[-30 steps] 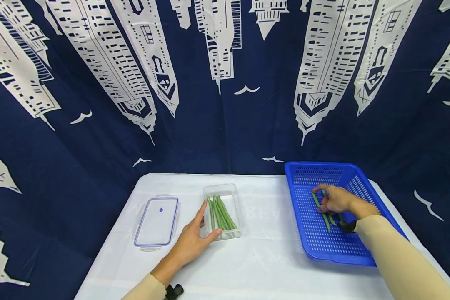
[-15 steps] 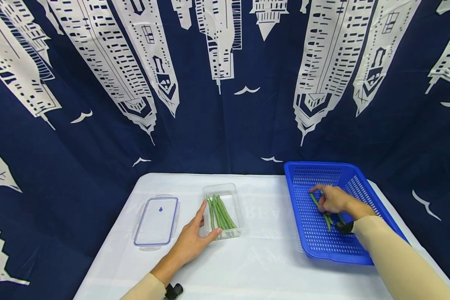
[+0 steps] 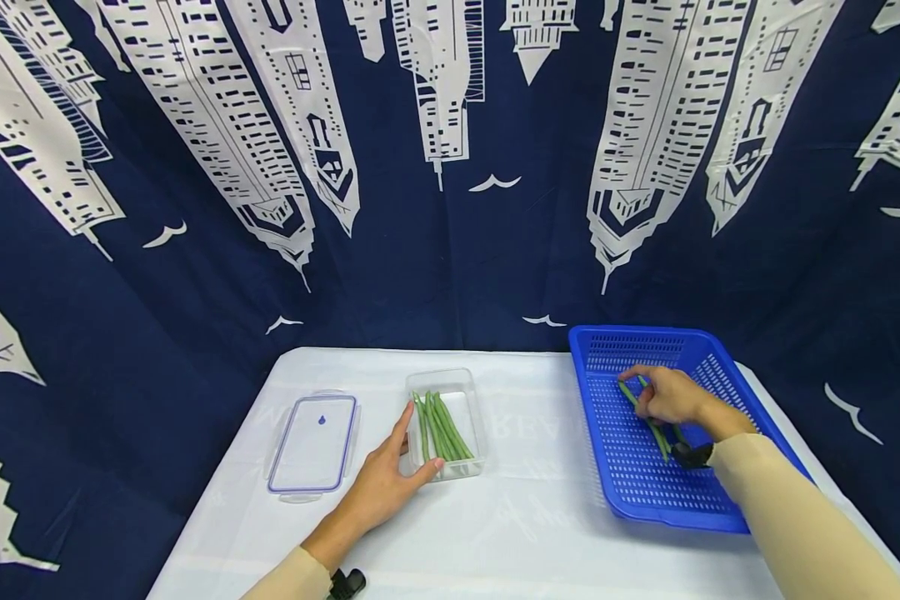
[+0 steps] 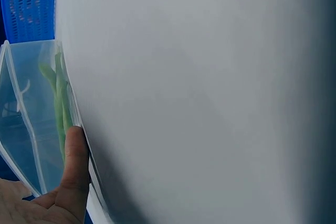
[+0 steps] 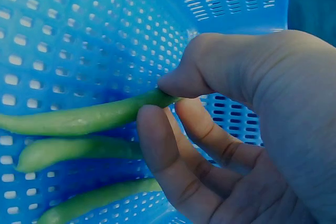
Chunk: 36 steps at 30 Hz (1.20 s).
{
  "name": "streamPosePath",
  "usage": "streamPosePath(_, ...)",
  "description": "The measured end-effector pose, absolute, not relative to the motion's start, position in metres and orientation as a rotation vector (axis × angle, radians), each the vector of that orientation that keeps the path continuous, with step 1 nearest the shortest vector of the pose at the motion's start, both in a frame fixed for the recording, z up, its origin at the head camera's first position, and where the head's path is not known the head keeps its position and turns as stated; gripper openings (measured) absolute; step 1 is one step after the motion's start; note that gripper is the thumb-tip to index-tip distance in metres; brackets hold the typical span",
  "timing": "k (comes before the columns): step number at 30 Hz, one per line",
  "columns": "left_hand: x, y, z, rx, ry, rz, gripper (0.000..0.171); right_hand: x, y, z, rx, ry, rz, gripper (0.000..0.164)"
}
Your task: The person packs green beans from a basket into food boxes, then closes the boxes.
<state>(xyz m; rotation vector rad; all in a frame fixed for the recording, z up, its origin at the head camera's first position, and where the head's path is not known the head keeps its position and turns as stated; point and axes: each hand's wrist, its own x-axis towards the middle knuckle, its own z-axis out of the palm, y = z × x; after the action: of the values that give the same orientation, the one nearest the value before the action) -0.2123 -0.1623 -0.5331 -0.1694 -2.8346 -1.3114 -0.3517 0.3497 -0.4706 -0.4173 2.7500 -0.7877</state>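
Note:
My left hand (image 3: 381, 487) rests with straight fingers against a clear plastic food container (image 3: 467, 407), its thumb at the near edge and index finger along the left side. Several green beans (image 3: 444, 429) lie inside the container. Over at the right, my right hand (image 3: 671, 396) reaches into a blue perforated basket (image 3: 622, 492). Its thumb and fingertips pinch one end of a green bean (image 5: 84, 119), seen in the right wrist view. Two more beans lie below that one on the basket floor, partly hidden by the fingers.
A clear lid (image 3: 312, 446) with a blue-purple seal lies flat left of the container. White cloth (image 3: 525, 533) covers the table, and a navy curtain (image 3: 450, 275) with white building prints hangs behind it.
The right hand has shifted slightly within the basket, and the beans under it have changed position a little. Left hand, container and lid stay as they were.

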Motion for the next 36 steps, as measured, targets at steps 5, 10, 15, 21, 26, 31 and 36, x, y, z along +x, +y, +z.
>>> streamPosePath(5,-0.211,-0.162,-0.532,-0.172,-2.83,-1.318,0.108,-0.351,0.348,-0.464,-0.412,2.761,-0.79,0.068)
streamPosePath(10,-0.21,-0.163,-0.532,-0.166,-2.833,-1.32,0.108,-0.351,0.345,-0.458,-0.46,2.799,-0.763,0.067)
streamPosePath(15,-0.212,-0.164,-0.533,-0.156,-2.839,-1.315,0.108,-0.349,0.343,-0.453,-0.521,2.837,-0.758,0.068)
streamPosePath(21,-0.212,-0.164,-0.535,-0.141,-2.843,-1.315,0.108,-0.345,0.336,-0.441,-0.545,2.861,-0.792,0.068)
streamPosePath(26,-0.212,-0.163,-0.534,-0.153,-2.837,-1.326,0.108,-0.34,0.331,-0.434,-0.557,2.879,-0.801,0.068)
streamPosePath(31,-0.212,-0.163,-0.534,-0.161,-2.832,-1.321,0.108,-0.335,0.327,-0.428,-0.572,2.885,-0.818,0.068)
streamPosePath(36,-0.211,-0.163,-0.533,-0.174,-2.826,-1.324,0.107,-0.329,0.321,-0.423,-0.579,2.899,-0.809,0.064)
